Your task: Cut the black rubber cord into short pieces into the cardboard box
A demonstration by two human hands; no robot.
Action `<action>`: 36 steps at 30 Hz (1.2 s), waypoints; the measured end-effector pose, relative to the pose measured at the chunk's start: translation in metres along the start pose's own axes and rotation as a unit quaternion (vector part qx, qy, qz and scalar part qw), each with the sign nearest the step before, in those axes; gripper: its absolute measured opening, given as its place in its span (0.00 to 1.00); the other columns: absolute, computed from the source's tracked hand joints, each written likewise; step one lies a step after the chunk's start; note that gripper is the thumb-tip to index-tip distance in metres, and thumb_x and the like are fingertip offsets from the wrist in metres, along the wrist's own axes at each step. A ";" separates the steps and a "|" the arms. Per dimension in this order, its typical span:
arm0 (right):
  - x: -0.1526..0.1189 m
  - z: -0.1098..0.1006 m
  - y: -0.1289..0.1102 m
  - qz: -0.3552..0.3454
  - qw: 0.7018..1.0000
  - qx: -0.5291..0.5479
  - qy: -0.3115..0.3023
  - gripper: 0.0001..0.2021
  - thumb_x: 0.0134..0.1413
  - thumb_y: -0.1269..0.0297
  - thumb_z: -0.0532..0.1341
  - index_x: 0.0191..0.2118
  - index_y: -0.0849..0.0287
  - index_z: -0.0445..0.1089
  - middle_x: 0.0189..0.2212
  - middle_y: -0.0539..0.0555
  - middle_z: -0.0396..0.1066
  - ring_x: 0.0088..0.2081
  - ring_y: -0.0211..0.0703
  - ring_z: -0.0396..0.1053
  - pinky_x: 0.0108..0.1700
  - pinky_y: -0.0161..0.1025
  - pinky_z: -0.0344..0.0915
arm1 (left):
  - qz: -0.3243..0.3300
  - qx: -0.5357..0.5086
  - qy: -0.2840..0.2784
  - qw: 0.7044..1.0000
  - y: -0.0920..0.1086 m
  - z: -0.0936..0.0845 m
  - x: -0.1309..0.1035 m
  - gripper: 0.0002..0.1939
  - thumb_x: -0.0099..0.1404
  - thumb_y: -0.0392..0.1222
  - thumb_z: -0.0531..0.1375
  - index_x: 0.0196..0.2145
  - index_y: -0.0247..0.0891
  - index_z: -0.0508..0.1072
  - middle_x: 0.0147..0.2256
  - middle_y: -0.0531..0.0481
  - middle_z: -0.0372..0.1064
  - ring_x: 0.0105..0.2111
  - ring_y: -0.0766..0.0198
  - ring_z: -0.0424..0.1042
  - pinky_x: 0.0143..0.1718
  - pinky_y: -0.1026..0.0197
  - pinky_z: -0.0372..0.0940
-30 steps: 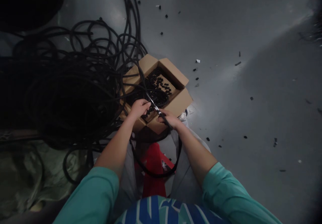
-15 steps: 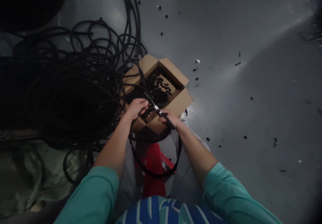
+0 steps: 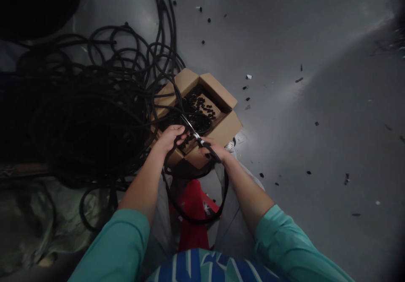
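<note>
My left hand [image 3: 172,138] is over the near left part of an open cardboard box [image 3: 234,130], fingers curled with thumb and fingertips close together. A black hose [image 3: 202,220] loops down between my knees, and one side of it rises to this hand, which seems to hold it. My right hand [image 3: 213,147] is closed around the dark handles of scissors [image 3: 192,128]. Their bright blades point up and left over the box, just right of my left fingertips. Small black pieces [image 3: 202,104] lie inside the box.
A big tangle of black hoses [image 3: 126,58] fills the left side and reaches the box. Below me stands something red [image 3: 193,227]. Small black scraps [image 3: 247,99] are scattered over the grey floor [image 3: 284,41]. Crumpled pale sheeting [image 3: 25,231] lies at lower left.
My left hand has shifted slightly, its fingertips opening a little from the blades. My right hand and the scissors are almost where they were.
</note>
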State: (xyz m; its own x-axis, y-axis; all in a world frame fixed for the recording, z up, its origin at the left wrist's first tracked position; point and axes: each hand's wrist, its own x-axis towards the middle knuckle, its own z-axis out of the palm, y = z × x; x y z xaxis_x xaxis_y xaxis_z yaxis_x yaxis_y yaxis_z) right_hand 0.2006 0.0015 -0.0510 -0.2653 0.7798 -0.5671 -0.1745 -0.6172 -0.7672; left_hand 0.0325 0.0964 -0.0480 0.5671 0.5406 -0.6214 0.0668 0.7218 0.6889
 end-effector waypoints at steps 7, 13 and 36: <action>0.001 0.003 0.004 0.014 0.999 0.016 0.026 0.22 0.31 0.66 0.62 0.40 0.64 0.68 0.12 0.40 0.55 0.14 0.28 0.53 0.17 0.28 0.48 | 0.002 -0.048 0.006 0.999 -0.005 0.000 0.005 0.18 0.46 0.50 0.63 0.22 0.30 0.67 0.14 0.55 0.56 0.10 0.76 0.53 0.10 0.70 0.43; 0.004 0.001 0.007 0.032 0.998 0.014 0.060 0.22 0.30 0.67 0.61 0.40 0.64 0.67 0.11 0.39 0.54 0.12 0.28 0.51 0.15 0.27 0.47 | -0.003 -0.034 0.031 0.999 -0.008 0.005 0.010 0.17 0.48 0.50 0.62 0.23 0.30 0.67 0.14 0.56 0.55 0.10 0.76 0.52 0.10 0.69 0.42; 0.000 0.000 0.004 0.025 0.997 0.039 0.055 0.24 0.32 0.65 0.61 0.42 0.64 0.65 0.12 0.40 0.54 0.14 0.29 0.53 0.17 0.29 0.49 | 0.048 -0.033 0.064 0.996 -0.017 0.020 0.013 0.14 0.57 0.50 0.56 0.27 0.34 0.64 0.17 0.58 0.55 0.11 0.78 0.49 0.12 0.71 0.43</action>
State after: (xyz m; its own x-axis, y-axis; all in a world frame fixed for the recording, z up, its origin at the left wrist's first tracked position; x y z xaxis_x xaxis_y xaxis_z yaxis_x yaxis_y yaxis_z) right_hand 0.1999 -0.0010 -0.0543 -0.1701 0.7517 -0.6372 -0.2381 -0.6588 -0.7137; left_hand 0.0552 0.0829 -0.0603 0.4584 0.6568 -0.5987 -0.0391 0.6880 0.7247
